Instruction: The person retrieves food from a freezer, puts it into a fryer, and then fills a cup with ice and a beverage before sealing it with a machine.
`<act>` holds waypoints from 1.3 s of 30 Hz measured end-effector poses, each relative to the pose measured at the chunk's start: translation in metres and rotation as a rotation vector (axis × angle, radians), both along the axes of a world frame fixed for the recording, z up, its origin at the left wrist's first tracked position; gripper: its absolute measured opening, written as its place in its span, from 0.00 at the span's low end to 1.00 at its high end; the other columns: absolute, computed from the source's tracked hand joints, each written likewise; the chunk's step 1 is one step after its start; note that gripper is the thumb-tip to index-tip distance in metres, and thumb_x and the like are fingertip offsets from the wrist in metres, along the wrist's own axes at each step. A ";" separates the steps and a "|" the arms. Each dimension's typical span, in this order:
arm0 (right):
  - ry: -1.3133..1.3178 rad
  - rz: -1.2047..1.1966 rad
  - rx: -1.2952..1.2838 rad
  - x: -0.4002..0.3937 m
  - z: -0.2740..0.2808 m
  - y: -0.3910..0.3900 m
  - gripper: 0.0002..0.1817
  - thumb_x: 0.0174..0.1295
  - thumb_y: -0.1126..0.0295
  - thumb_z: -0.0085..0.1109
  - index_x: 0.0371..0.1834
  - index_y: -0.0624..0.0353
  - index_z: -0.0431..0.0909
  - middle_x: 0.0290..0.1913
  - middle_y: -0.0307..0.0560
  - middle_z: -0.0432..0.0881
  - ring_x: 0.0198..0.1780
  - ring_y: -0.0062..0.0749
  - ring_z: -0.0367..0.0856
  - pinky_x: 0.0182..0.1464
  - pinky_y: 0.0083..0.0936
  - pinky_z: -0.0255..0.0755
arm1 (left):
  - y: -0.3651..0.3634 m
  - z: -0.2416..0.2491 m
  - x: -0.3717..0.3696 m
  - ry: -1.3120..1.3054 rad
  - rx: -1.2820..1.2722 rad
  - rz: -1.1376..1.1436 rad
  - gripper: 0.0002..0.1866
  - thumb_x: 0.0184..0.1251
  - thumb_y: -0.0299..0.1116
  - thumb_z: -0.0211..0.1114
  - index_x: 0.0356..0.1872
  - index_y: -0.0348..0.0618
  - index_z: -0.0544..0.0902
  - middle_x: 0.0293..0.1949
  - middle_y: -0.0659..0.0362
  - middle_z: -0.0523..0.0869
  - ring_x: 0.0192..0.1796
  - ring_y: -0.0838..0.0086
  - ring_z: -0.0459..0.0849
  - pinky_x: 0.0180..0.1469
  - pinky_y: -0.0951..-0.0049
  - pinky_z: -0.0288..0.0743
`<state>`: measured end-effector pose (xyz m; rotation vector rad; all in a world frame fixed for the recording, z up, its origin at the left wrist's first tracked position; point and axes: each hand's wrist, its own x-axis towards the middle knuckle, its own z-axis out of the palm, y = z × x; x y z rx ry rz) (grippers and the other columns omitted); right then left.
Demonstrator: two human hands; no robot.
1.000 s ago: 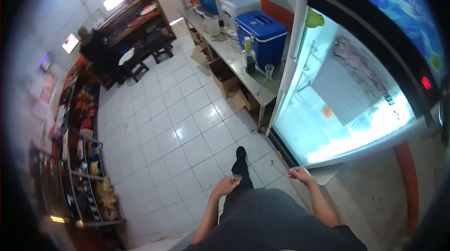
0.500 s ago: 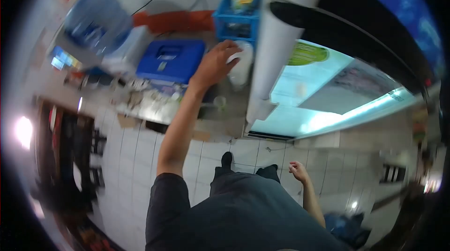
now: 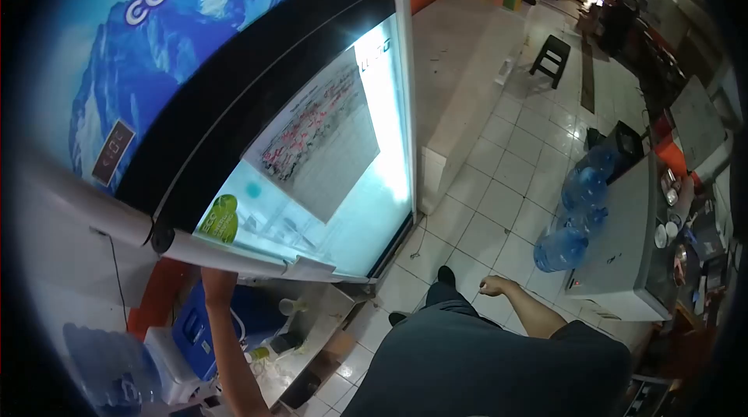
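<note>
My left hand (image 3: 219,280) reaches up behind the lower left edge of the glass-door display fridge (image 3: 276,264). Its fingers are hidden there, so whatever they touch does not show. Just beside that forearm sits a blue plastic box (image 3: 191,331) with a handle. A small clear cup (image 3: 292,306) is close to the fridge's bottom edge. My right hand (image 3: 492,285) hangs over the tiled floor with its fingers curled in, and nothing shows in it.
A big blue water bottle (image 3: 113,362) stands at lower left. Several large water bottles (image 3: 562,246) are on the floor at right, against a white chest freezer (image 3: 615,253). A dark stool (image 3: 552,59) and a long counter (image 3: 460,51) lie farther off.
My view has swung right, bringing the fridge front and room into sight. My left hand, earlier at a white-topped container beside the blue box, is now partly hidden behind the fridge edge.
</note>
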<state>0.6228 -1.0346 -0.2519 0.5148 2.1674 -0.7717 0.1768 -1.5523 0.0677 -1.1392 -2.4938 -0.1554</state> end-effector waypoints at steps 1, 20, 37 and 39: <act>-0.001 0.028 -0.007 0.000 0.005 -0.001 0.27 0.56 0.56 0.54 0.54 0.63 0.78 0.55 0.58 0.80 0.57 0.50 0.77 0.60 0.38 0.70 | 0.003 0.003 0.003 0.019 0.009 0.010 0.10 0.55 0.25 0.62 0.38 0.35 0.82 0.38 0.43 0.84 0.43 0.47 0.81 0.46 0.54 0.75; 0.391 -0.029 -0.538 -0.135 0.179 -0.079 0.25 0.62 0.62 0.62 0.59 0.64 0.71 0.50 0.53 0.82 0.48 0.39 0.82 0.52 0.33 0.74 | -0.002 0.104 0.225 -0.130 0.597 0.586 0.08 0.52 0.22 0.70 0.35 0.40 0.86 0.32 0.57 0.88 0.33 0.68 0.87 0.40 0.72 0.76; 1.043 -0.332 -0.569 -0.109 0.321 0.080 0.51 0.47 0.66 0.76 0.72 0.59 0.53 0.54 0.47 0.72 0.55 0.31 0.72 0.57 0.30 0.68 | 0.425 0.005 0.211 -0.894 0.823 -0.442 0.55 0.33 0.40 0.84 0.67 0.39 0.64 0.62 0.48 0.71 0.63 0.57 0.72 0.64 0.58 0.66; 1.084 -0.360 -0.521 -0.099 0.336 0.118 0.52 0.46 0.66 0.77 0.73 0.59 0.52 0.55 0.48 0.71 0.56 0.32 0.72 0.58 0.30 0.67 | 0.478 0.005 0.213 -1.203 0.955 -0.586 0.64 0.33 0.42 0.85 0.73 0.39 0.53 0.62 0.47 0.71 0.66 0.59 0.70 0.66 0.58 0.63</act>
